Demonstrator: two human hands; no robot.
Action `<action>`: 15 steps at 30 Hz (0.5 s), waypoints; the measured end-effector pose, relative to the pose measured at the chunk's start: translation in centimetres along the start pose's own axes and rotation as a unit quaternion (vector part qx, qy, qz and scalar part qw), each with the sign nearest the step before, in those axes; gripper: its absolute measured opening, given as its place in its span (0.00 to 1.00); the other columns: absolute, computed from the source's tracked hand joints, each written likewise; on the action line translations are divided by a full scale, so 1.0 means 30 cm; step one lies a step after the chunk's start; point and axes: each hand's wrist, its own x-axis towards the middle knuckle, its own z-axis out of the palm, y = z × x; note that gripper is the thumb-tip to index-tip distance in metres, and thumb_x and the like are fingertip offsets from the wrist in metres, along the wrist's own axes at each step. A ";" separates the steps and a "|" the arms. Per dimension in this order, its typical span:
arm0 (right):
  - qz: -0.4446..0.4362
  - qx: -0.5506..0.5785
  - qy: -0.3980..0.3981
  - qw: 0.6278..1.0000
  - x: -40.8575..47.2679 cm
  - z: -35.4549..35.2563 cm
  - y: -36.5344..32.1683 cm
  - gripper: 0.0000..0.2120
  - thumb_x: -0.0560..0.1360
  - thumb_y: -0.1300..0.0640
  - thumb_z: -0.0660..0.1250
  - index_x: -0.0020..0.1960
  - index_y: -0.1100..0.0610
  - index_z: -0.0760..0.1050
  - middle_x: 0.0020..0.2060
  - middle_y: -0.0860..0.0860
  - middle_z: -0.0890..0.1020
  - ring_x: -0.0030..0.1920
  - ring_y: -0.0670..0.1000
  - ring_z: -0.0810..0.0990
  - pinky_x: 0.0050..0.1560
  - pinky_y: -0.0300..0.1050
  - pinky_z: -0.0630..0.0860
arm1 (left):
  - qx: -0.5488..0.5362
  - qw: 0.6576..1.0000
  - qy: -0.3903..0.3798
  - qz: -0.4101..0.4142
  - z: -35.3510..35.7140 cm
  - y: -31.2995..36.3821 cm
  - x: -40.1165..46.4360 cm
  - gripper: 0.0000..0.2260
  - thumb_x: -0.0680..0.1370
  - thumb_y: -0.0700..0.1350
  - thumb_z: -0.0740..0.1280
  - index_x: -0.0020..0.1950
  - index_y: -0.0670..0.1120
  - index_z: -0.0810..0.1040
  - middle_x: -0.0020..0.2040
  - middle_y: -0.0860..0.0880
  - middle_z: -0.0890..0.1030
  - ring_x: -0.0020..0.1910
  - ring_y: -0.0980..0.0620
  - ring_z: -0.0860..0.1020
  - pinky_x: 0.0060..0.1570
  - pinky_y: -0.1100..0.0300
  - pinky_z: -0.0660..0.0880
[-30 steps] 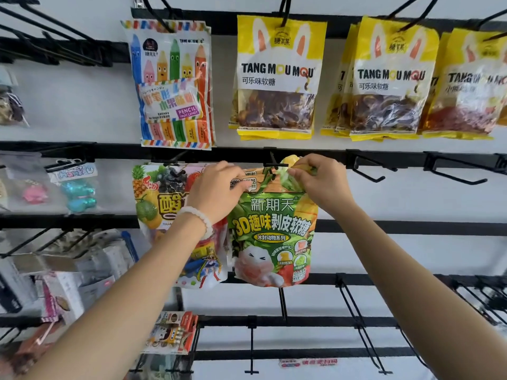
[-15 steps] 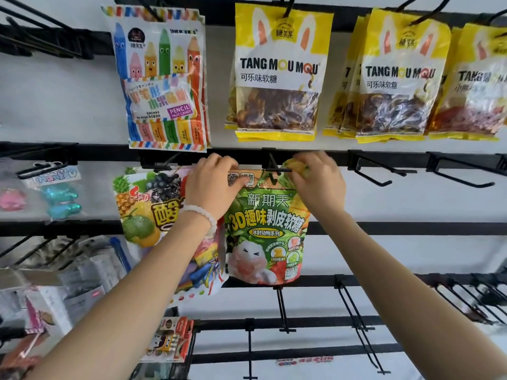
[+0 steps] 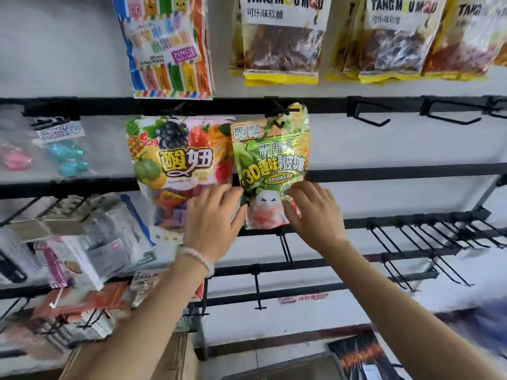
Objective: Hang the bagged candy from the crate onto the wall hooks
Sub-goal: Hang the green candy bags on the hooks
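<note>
A green candy bag [image 3: 270, 163] with a white cat picture hangs from a black wall hook [image 3: 277, 112] on the second rail. My left hand [image 3: 212, 215] has straight fingers beside the bag's lower left edge. My right hand [image 3: 315, 212] lies with spread fingers against the bag's lower right corner. Neither hand curls round the bag. A fruit-print candy bag [image 3: 175, 160] hangs just left of it, partly behind my left hand.
Yellow rabbit-ear bags [image 3: 282, 42] and a crayon-print bag [image 3: 167, 48] hang on the top rail. Bare black hooks [image 3: 370, 113] stick out to the right and below [image 3: 411, 242]. Small packaged goods [image 3: 82, 242] crowd the left. A cardboard box [image 3: 175, 357] sits low.
Both hands let go of the green bag's top at the hook and dropped to its lower edges. The bag now hangs by itself. The view tilted downward.
</note>
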 end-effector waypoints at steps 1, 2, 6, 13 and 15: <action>0.002 -0.003 -0.014 1.000 -0.049 0.005 -0.021 0.11 0.74 0.52 0.61 0.47 0.57 0.79 0.45 0.53 0.82 0.41 0.58 0.79 0.40 0.48 0.75 | 0.001 1.000 -0.014 -0.004 0.016 -0.006 -0.051 0.16 0.76 0.52 0.57 0.55 0.46 0.79 0.53 0.47 0.80 0.47 0.45 0.77 0.41 0.53 0.72; 0.005 -0.005 -0.028 1.000 -0.093 0.010 -0.039 0.11 0.74 0.52 0.61 0.47 0.56 0.79 0.45 0.53 0.82 0.41 0.57 0.79 0.39 0.48 0.74 | -0.001 1.000 -0.025 -0.010 0.031 -0.009 -0.098 0.15 0.76 0.51 0.57 0.55 0.46 0.79 0.53 0.47 0.80 0.47 0.44 0.77 0.41 0.53 0.72; 0.050 0.005 -0.106 0.993 -0.299 0.036 -0.116 0.12 0.75 0.52 0.60 0.48 0.56 0.80 0.46 0.51 0.82 0.42 0.56 0.80 0.41 0.47 0.75 | -0.013 0.996 -0.083 -0.015 0.089 0.005 -0.312 0.15 0.76 0.51 0.58 0.55 0.46 0.78 0.52 0.46 0.80 0.47 0.43 0.78 0.41 0.52 0.73; 0.076 0.037 -0.253 0.964 -0.636 0.060 -0.165 0.15 0.75 0.50 0.57 0.48 0.55 0.80 0.46 0.51 0.82 0.44 0.56 0.81 0.41 0.47 0.76 | 0.026 0.978 -0.190 -0.084 0.148 0.092 -0.652 0.16 0.77 0.52 0.56 0.55 0.48 0.78 0.51 0.48 0.80 0.48 0.45 0.78 0.46 0.50 0.70; 0.068 0.042 -0.293 0.953 -0.731 0.079 -0.169 0.13 0.75 0.50 0.59 0.48 0.54 0.80 0.46 0.51 0.82 0.44 0.56 0.81 0.41 0.48 0.76 | 0.007 0.965 -0.226 -0.135 0.199 0.122 -0.762 0.17 0.77 0.52 0.54 0.55 0.46 0.78 0.52 0.46 0.80 0.49 0.44 0.77 0.52 0.45 0.69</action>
